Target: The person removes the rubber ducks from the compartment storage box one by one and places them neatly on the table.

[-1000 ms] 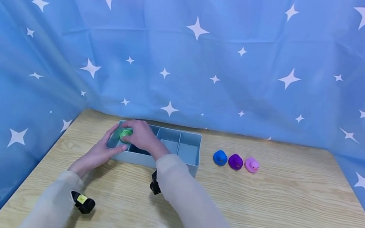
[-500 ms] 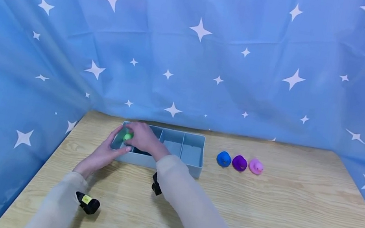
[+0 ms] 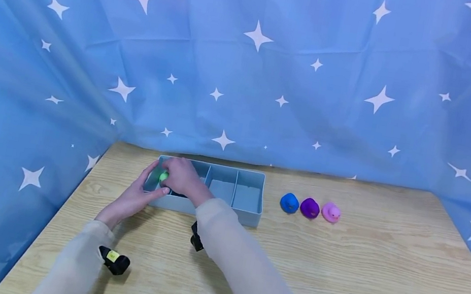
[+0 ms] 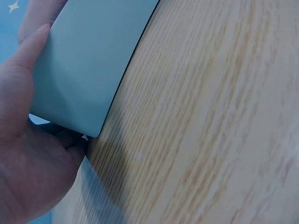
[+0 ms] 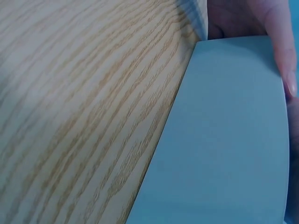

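A grey-blue divided box (image 3: 207,208) stands at the back left of the table. My left hand (image 3: 132,201) holds its left end, the thumb along the front rim and the fingers round the end wall; the left wrist view shows this hand (image 4: 35,154) against the box wall (image 4: 84,65). Inside the leftmost compartment, my right hand (image 3: 184,178) pinches a small green toy (image 3: 163,177), apparently a rubber duck, mostly covered by the fingers. Only the outer front wall of the box (image 5: 219,135) and part of the left hand (image 5: 275,42) show clearly in the right wrist view.
Right of the box, a blue rubber duck (image 3: 289,203), a purple one (image 3: 310,208) and a pink one (image 3: 331,212) sit in a row on the wooden table (image 3: 358,279). A blue star-patterned cloth (image 3: 275,71) hangs behind and at the sides.
The green toy has gone lower into the left compartment with my right hand, and less of it shows. My left hand stays on the box. The head view has shifted slightly.
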Motion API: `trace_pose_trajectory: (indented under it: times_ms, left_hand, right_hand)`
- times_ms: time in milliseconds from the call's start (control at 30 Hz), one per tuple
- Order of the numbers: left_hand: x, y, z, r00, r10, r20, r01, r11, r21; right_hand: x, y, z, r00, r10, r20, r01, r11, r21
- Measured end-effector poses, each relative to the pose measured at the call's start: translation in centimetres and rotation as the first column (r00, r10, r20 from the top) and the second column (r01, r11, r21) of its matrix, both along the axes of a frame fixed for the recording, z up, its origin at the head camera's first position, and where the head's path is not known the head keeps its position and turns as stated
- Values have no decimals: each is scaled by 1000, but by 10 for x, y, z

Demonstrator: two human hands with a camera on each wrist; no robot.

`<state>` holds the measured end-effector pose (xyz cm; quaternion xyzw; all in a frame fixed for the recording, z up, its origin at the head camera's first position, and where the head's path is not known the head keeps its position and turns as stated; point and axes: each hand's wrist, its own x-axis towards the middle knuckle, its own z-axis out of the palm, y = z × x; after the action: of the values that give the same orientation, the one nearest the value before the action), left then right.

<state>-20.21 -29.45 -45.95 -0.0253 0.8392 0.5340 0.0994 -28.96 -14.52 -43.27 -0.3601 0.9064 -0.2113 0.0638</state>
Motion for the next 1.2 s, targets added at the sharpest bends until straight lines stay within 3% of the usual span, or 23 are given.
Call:
trace_pose_trajectory:
  times_ms: [300,567,767,1000,1200]
  left_hand:
    - [2,-1,1,1000,-11,-29,10,999,-45]
    - [2,-2,3,999,-14,-30,14,999,-29]
    - [2,0,1,1000,-15,-23,15,1000,-15]
    - [2,4,-2,999,-22,-28,22,1000,-21]
    - [3,1,-2,1000,-6,-14,6,999,-44]
  right_hand:
    - [2,-2,4,999,12,-46,-11,999,34]
    - [0,0,3,995,79,-66,-79,997,9]
    - [-1,7,-4,992,124,-40,-126,990,-70]
    - [6,19,3,995,69,77,-53,979,-195]
    - [11,22,11,989,86,124,-49,961,-273]
